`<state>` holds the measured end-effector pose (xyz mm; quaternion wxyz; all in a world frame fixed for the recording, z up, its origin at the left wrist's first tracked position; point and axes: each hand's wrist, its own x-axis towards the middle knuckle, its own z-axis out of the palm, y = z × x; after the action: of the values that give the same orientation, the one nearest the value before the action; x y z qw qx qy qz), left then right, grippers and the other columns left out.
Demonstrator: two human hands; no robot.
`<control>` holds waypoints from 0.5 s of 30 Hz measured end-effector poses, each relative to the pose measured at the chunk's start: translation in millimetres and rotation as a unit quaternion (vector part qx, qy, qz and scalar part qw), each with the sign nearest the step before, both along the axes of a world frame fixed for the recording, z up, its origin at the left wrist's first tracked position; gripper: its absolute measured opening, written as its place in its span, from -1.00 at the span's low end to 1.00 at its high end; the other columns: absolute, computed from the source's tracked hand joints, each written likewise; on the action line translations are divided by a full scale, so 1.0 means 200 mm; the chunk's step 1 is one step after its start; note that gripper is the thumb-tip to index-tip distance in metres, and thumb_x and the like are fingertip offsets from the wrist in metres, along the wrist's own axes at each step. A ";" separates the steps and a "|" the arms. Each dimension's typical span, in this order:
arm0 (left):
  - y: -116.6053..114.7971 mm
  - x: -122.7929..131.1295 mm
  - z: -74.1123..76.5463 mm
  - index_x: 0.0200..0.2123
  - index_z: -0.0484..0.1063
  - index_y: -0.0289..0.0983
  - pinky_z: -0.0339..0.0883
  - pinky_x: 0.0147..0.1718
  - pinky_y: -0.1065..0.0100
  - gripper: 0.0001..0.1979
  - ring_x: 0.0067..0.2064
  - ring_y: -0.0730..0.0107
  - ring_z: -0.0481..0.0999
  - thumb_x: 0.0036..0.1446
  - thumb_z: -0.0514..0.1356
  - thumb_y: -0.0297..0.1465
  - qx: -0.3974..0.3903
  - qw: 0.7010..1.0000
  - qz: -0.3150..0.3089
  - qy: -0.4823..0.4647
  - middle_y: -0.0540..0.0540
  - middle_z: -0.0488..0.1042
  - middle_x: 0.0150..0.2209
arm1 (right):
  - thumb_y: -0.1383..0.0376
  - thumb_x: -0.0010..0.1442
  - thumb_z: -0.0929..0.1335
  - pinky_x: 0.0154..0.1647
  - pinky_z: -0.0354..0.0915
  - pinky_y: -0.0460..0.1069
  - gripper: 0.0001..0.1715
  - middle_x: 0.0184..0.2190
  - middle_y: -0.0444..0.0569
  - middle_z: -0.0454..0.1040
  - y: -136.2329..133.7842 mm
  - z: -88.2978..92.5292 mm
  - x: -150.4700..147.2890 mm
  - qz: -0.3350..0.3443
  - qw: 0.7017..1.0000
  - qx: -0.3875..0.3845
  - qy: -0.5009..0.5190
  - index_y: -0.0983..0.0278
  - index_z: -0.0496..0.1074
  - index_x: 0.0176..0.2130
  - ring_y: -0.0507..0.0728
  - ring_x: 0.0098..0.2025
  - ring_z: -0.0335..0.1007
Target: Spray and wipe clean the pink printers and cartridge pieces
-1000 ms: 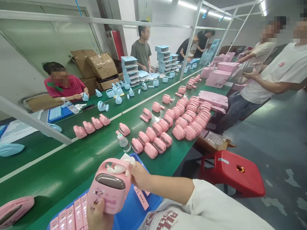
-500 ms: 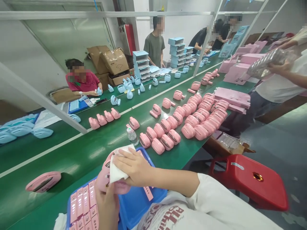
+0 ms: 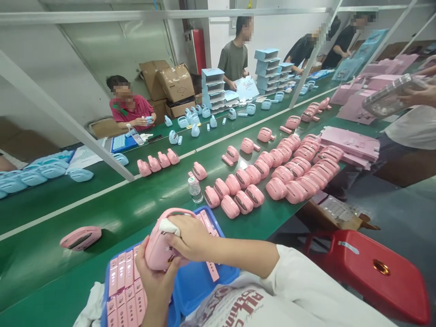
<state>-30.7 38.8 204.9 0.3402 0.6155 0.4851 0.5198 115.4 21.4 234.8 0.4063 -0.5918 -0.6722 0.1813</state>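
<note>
Case (image 3: 157,253) in left hand (image 3: 157,280) at seven o'clock, cloth (image 3: 169,226) in right hand (image 3: 193,236); likely light, stiff, slick: grip both sides.

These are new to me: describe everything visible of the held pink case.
The pink case looks like glossy plastic, rounded, with a handle loop on top and dark printing on its front. It tilts above blue trays; the left hand grips it, and the right hand presses a white cloth against it, partly hiding the front.

Left hand (image 3: 155,274) cupped, thumb (image 3: 172,269) raised; right hand (image 3: 191,237) curled close above it, right forearm (image 3: 243,254) angled across the body.
</note>
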 end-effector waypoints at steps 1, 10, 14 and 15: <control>0.01 0.00 0.00 0.08 0.31 -0.22 0.30 0.05 0.15 -0.17 0.07 0.05 0.35 -0.33 0.45 -0.16 0.009 1.000 0.000 0.001 -0.16 0.30 0.06 | 0.06 0.33 0.17 -0.02 0.35 0.16 -0.55 -0.11 0.17 0.51 0.00 0.00 -0.01 0.001 1.000 -0.003 0.004 0.35 0.36 -0.04 0.26 -0.05 0.43; 0.06 0.01 -0.04 0.02 0.32 -0.23 0.35 -0.06 0.20 -0.15 0.00 0.08 0.39 -0.42 0.48 -0.17 0.015 0.999 -0.041 -0.004 -0.16 0.33 0.00 | 0.03 0.34 0.10 0.00 0.32 0.17 -0.47 -0.16 0.17 0.50 -0.01 -0.04 0.01 -0.023 0.998 0.032 0.054 0.34 0.39 -0.06 0.24 -0.08 0.40; 0.05 0.05 0.01 0.03 0.29 -0.23 0.34 -0.03 0.21 -0.17 0.03 0.08 0.40 -0.34 0.45 -0.08 0.023 0.997 -0.016 -0.074 -0.18 0.32 0.01 | -0.03 0.30 0.16 0.16 0.26 0.22 -0.40 0.01 0.22 0.47 -0.04 -0.02 0.03 0.010 0.988 0.079 0.130 0.33 0.40 0.04 0.28 0.10 0.36; 0.05 0.06 0.02 0.04 0.28 -0.23 0.35 -0.05 0.23 -0.17 0.01 0.10 0.41 -0.31 0.44 -0.07 0.019 0.995 -0.020 -0.098 -0.18 0.32 0.02 | -0.05 0.28 0.19 0.20 0.24 0.22 -0.41 0.03 0.19 0.47 -0.05 -0.03 0.05 0.024 0.981 0.084 0.174 0.30 0.41 0.05 0.27 0.13 0.35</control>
<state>-18.8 48.5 209.3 0.3848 0.5770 0.4273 0.5799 125.6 10.5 228.2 0.5608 -0.4986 -0.6182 0.2339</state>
